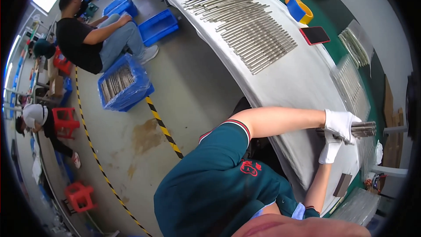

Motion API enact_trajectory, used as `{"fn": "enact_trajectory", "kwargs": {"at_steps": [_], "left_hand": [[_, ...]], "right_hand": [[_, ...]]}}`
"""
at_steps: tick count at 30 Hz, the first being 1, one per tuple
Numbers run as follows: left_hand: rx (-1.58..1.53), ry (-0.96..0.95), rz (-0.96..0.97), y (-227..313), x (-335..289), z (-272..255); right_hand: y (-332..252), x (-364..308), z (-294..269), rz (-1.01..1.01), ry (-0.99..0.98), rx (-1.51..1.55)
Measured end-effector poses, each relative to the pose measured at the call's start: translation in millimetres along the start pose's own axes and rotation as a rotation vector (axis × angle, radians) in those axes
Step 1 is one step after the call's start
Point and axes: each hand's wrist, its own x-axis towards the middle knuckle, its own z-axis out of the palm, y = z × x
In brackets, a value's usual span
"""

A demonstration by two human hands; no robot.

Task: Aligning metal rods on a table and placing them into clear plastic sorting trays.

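Observation:
Both my hands wear white gloves and meet at a small bundle of shiny metal rods (365, 129) over the right part of the table. My left hand (341, 124) wraps round the bundle from above, its fingers closed. Just below it, my right hand (331, 148) grips the same bundle from underneath, partly hidden by the left. Rod ends stick out past the gloves on both sides. Farther up the white-covered table (289, 85), many similar metal rods (258, 35) lie side by side in a long row.
Beyond the rods are a red-edged phone (315, 35), a yellow and blue tape roll (299, 8) and clear plastic trays (351, 83). A dark block (342, 184) lies near my right forearm. On the floor stand a rod-filled blue crate (125, 83) and a seated person (87, 30).

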Motion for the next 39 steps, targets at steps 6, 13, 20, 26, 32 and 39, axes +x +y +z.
{"fn": "enact_trajectory", "kwargs": {"at_steps": [6,13,20,26,32,39], "left_hand": [[0.146,-0.002,-0.045,-1.5,-5.5,-18.1],[-0.480,0.418,-0.207,-42.9,15.5,-37.9],[-0.937,0.708,-0.357,-83.9,16.6,-69.1],[-0.930,0.705,-0.533,-82.5,22.6,-66.9],[-0.966,0.638,-0.514,-71.1,16.1,-67.0],[-1.004,0.669,-0.510,-66.8,13.7,-72.8]], "right_hand": [[-23.4,0.3,12.6,0.044,-0.222,0.176],[-101.4,34.2,0.3,0.403,-0.567,0.396],[-122.1,53.4,15.1,0.709,-0.718,0.570],[-117.2,49.9,7.7,0.788,-0.673,0.681],[-124.2,55.2,-1.1,0.708,-0.763,0.662],[-130.2,57.5,-4.5,0.773,-0.827,0.801]]}}
